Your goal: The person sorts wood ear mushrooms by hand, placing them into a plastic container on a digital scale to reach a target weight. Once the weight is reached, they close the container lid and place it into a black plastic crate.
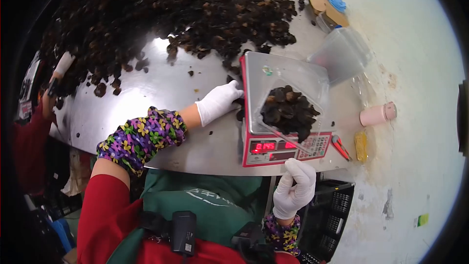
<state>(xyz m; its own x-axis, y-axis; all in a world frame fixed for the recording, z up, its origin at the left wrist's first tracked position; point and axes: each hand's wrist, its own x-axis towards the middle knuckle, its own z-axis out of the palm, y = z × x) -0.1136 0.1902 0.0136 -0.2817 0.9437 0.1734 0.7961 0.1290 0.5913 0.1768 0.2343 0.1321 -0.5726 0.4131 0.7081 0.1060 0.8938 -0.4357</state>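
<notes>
My left hand (218,102), in a white glove, is beside the left edge of a red-framed digital scale (254,117). Its fingers are curled over dark dried fungus pieces (240,113), with the fingertips partly hidden. On the scale's steel plate lies a clear plastic tray (266,85) holding a heap of dark dried fungus (288,110). The red display appears to read 0.145. Just in front of the scale, my right hand (295,188), also gloved, is closed with its fingers pressed together. Whatever it might hold does not show.
A large fungus pile (161,10) covers the table's far side. Right of the scale stand a clear plastic bin (342,54), a pink bottle (378,114) and red-handled cutters (341,147). Black crates (337,210) are below the edge. Another person's gloved hand (64,63) is at left.
</notes>
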